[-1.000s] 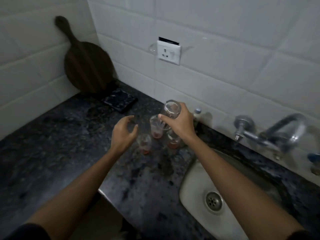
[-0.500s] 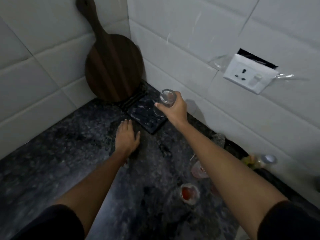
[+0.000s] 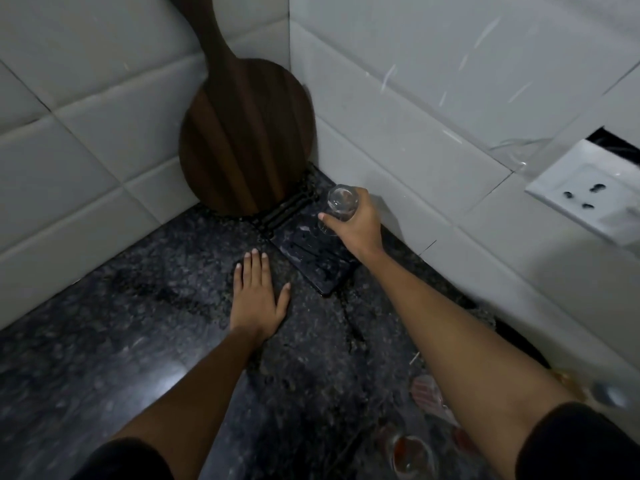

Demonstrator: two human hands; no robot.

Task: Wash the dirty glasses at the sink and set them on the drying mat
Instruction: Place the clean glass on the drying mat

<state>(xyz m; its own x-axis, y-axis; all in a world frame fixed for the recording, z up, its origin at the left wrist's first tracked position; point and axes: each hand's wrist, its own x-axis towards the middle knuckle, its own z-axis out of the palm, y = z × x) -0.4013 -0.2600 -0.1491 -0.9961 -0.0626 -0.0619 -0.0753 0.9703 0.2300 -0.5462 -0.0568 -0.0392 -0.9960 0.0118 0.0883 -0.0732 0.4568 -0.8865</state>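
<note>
My right hand [image 3: 356, 226] grips a clear glass [image 3: 339, 206] turned upside down, its base facing up, right over the far end of the dark drying mat [image 3: 315, 261] in the counter corner. Whether the rim touches the mat I cannot tell. My left hand [image 3: 258, 299] lies flat, palm down, on the black granite counter [image 3: 138, 323] just left of the mat. Dirty glasses with red residue stand near the bottom right: one [image 3: 408, 455] at the frame's lower edge, another [image 3: 427, 393] partly hidden behind my right forearm.
A round dark wooden board [image 3: 246, 133] with a handle leans in the tiled corner just behind the mat. A white wall socket [image 3: 588, 192] sits on the right wall. The sink is out of view.
My right hand carried the glass from the cluster of dirty glasses leftward to the corner and lowered it over the mat. My left hand went flat onto the counter. The view swung left.
</note>
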